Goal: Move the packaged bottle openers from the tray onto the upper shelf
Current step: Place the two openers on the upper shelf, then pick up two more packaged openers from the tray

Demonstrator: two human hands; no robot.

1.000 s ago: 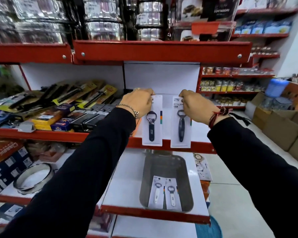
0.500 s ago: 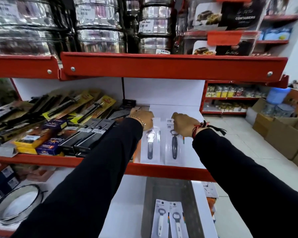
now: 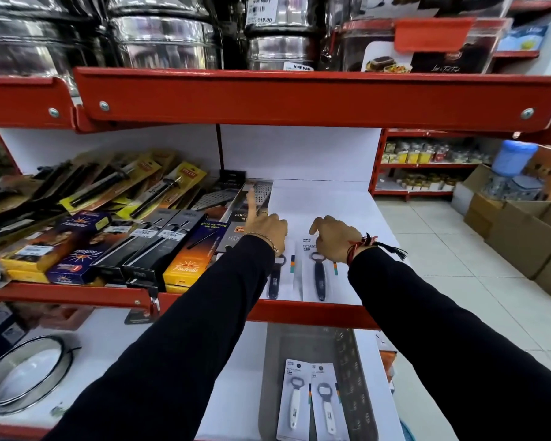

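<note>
Left hand (image 3: 268,229) and right hand (image 3: 334,237) hovering open-fingered, gripping nothing, over two dark openers (image 3: 319,276) lying on the shelf (image 3: 347,214), two white openers (image 3: 295,401) sitting in the tray (image 3: 350,377)

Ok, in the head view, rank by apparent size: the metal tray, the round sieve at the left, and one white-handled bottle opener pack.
1. Metal tray
2. Round sieve, though partly cropped and nearer
3. White-handled bottle opener pack, clearly smallest

The left dark-handled opener pack (image 3: 275,275) is half hidden by the left sleeve (image 3: 204,313). The metal tray (image 3: 357,377) is cut off by the bottom edge. Small print on the white-handled packs (image 3: 309,402) cannot be read.
</note>
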